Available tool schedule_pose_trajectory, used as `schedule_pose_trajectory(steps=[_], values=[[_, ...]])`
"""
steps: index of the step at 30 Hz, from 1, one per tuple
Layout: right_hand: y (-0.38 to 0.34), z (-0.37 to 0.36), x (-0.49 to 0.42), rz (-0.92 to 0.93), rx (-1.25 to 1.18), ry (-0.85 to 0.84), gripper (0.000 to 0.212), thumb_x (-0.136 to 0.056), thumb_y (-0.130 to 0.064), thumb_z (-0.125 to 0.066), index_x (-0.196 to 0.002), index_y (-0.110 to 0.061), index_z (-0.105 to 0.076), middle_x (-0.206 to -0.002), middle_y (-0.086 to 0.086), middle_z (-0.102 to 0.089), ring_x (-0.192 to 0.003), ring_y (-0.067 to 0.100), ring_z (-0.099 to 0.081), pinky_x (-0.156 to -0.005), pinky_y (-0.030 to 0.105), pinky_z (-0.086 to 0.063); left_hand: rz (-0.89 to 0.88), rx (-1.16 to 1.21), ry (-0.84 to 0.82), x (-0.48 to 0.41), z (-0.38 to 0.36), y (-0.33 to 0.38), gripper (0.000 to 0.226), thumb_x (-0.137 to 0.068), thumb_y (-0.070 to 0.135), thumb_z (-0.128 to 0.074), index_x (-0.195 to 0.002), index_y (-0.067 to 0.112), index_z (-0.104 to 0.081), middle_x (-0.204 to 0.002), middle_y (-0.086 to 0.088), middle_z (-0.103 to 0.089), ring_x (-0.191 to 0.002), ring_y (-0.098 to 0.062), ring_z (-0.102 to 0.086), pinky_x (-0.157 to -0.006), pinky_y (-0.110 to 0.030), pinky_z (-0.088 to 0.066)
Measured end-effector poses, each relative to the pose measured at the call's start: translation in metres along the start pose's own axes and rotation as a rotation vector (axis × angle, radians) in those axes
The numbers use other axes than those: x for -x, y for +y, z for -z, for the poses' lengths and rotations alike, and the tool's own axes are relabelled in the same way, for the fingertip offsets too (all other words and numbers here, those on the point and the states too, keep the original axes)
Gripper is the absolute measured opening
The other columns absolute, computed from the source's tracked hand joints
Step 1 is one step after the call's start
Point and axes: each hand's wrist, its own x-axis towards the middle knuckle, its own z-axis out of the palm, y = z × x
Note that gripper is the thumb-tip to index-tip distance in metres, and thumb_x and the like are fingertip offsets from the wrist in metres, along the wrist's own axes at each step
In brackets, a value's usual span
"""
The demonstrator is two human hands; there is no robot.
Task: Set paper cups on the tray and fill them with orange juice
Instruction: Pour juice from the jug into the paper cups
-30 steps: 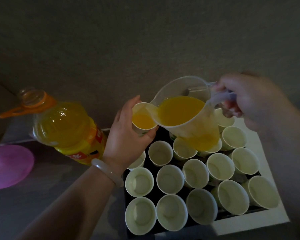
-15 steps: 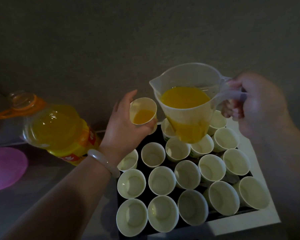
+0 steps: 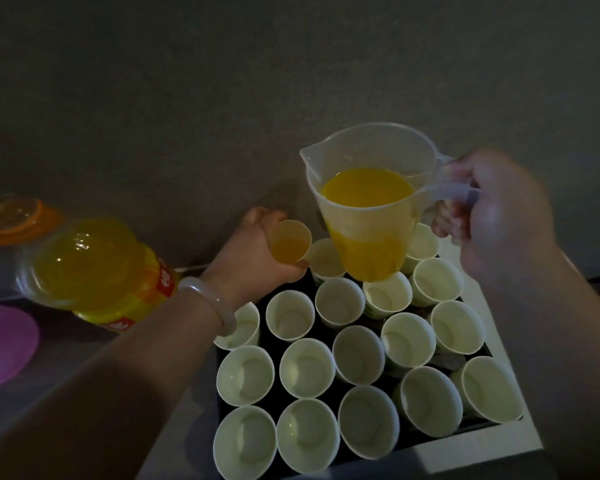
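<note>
Paper cup point(image 3: 289, 245): partly filled with orange juice and clasped in the curled fingers of the left hand point(image 3: 253, 261), at the far left corner of the tray point(image 3: 465, 452); whether it is set down cannot be told.
Empty cups point(image 3: 307, 367): packed upright in close rows on the tray.
Pitcher point(image 3: 371, 216): clear, about half full of juice, held level above the far cups; its handle is grasped by the right hand point(image 3: 499, 216).
Juice bottle point(image 3: 94, 268): seen left of the tray, beyond the left forearm.
Purple disc point(image 3: 4, 344): at the left edge.
</note>
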Motion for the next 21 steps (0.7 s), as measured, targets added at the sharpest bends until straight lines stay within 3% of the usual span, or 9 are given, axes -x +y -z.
schedule_pose_trajectory(steps=[3, 8, 11, 16, 19, 21], values=[[0.000, 0.001, -0.002, -0.020, 0.019, 0.002, 0.053, -0.087, -0.017, -0.047, -0.035, -0.019, -0.056, -0.039, -0.002, -0.034, -0.039, 0.014, -0.027, -0.045, 0.026, -0.028, -0.006, -0.069, -0.058, -0.003, -0.001, 0.001, 0.079, -0.070, 0.030, -0.082, -0.138, 0.018, -0.044, -0.136, -0.005, -0.036, -0.120, -0.016, -0.045, -0.086, -0.005, -0.022], [0.003, 0.002, -0.005, -0.045, 0.033, 0.022, 0.044, -0.086, -0.017, -0.049, -0.043, -0.016, -0.055, -0.038, -0.002, -0.035, -0.038, 0.013, -0.028, -0.047, 0.029, -0.028, -0.023, -0.170, -0.136, -0.009, -0.003, 0.002, 0.082, -0.069, 0.037, -0.081, -0.139, 0.018, -0.044, -0.137, -0.005, -0.038, -0.121, -0.018, -0.047, -0.095, -0.017, -0.033], [0.004, 0.003, -0.007, -0.055, 0.050, 0.018, 0.051, -0.086, -0.018, -0.049, -0.035, -0.018, -0.056, -0.038, -0.003, -0.036, -0.037, 0.012, -0.029, -0.046, 0.026, -0.030, -0.041, -0.214, -0.162, -0.011, -0.003, 0.004, 0.077, -0.068, 0.035, -0.081, -0.135, 0.019, -0.047, -0.136, -0.005, -0.040, -0.120, -0.019, -0.048, -0.094, -0.020, -0.036], [0.004, 0.004, -0.010, -0.070, 0.017, 0.028, 0.047, -0.087, -0.017, -0.049, -0.041, -0.016, -0.055, -0.039, -0.003, -0.036, -0.035, 0.011, -0.029, -0.039, 0.019, -0.031, -0.050, -0.311, -0.246, -0.011, -0.003, 0.006, 0.072, -0.079, 0.032, -0.073, -0.140, 0.014, -0.041, -0.142, -0.007, -0.037, -0.129, -0.017, -0.040, -0.091, -0.013, -0.027], [0.004, 0.003, -0.011, -0.060, 0.008, 0.006, 0.053, -0.087, -0.016, -0.048, -0.034, -0.017, -0.054, -0.037, -0.003, -0.034, -0.033, 0.011, -0.028, -0.041, 0.022, -0.029, -0.042, -0.331, -0.272, -0.008, -0.007, 0.009, 0.063, -0.087, 0.031, -0.064, -0.141, 0.011, -0.038, -0.147, -0.008, -0.031, -0.133, -0.019, -0.033, -0.094, -0.015, -0.022], [0.004, 0.003, -0.012, -0.059, 0.010, -0.007, 0.056, -0.087, -0.016, -0.048, -0.032, -0.018, -0.053, -0.037, -0.003, -0.034, -0.034, 0.012, -0.027, -0.044, 0.026, -0.029, -0.005, -0.347, -0.285, -0.009, -0.010, 0.006, 0.066, -0.085, 0.032, -0.066, -0.141, 0.014, -0.037, -0.147, -0.005, -0.030, -0.134, -0.018, -0.033, -0.097, -0.018, -0.026]])
